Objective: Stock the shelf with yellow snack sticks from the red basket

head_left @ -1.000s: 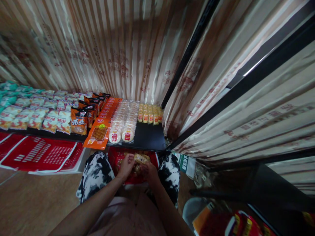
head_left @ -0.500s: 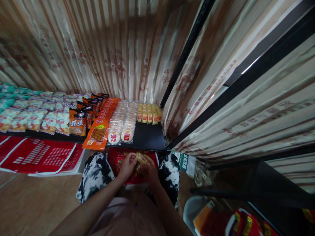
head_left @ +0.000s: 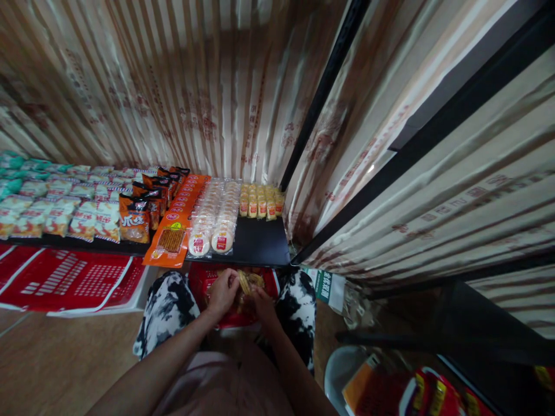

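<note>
The black shelf [head_left: 260,245] in front of me is mostly stocked, but the strip in front of its row of small yellow packs [head_left: 261,205] is bare. Just below the shelf's front edge sits my red basket [head_left: 208,277], with snacks left inside. Over it, my left hand [head_left: 222,293] and right hand [head_left: 261,300] hold a small snack pack [head_left: 245,283], fingers clamped on it.

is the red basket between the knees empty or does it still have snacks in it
Not empty. Yellowish snack packs lie inside the red basket, where the left hand and right hand are handling them.
</note>
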### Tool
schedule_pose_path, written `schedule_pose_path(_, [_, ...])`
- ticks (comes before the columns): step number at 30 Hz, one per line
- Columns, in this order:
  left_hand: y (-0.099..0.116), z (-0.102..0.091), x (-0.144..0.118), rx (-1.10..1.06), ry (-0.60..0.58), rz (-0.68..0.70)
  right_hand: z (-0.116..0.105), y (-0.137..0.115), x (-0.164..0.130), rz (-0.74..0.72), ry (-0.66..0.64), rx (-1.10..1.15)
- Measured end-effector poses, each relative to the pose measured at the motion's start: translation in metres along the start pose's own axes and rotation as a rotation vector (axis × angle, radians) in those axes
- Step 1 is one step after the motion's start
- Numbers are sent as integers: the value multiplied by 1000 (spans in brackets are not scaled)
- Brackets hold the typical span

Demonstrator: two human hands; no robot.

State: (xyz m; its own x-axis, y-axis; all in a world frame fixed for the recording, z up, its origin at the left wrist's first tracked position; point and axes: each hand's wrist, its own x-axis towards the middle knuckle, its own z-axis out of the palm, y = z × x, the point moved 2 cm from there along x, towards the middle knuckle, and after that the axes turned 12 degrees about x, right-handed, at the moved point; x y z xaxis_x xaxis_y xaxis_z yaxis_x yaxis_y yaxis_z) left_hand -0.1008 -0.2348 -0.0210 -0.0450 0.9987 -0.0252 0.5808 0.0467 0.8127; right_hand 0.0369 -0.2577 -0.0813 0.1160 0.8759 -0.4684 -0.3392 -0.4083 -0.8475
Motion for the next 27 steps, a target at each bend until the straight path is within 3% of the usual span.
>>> schedule_pose_path(7, [5, -4, 4, 213, 9, -38, 0, -14, -7, -319, -72, -423])
schedule_pose_path(10, [9, -5, 6, 278, -3, -55, -1, -20, -10, -402, -19, -449])
schedule_pose_path(13, [15, -6, 7, 308, -15, -65, 0, -24, -13, -461, -62, -386])
schedule_pose_path(22, [25, -3, 11, 385, -10, -66, 5, -26, -17, -405, -107, -415])
schedule_pose_path(27, [30, -1, 13, 392, -14, -70, 6, -29, -19, -443, -103, -425])
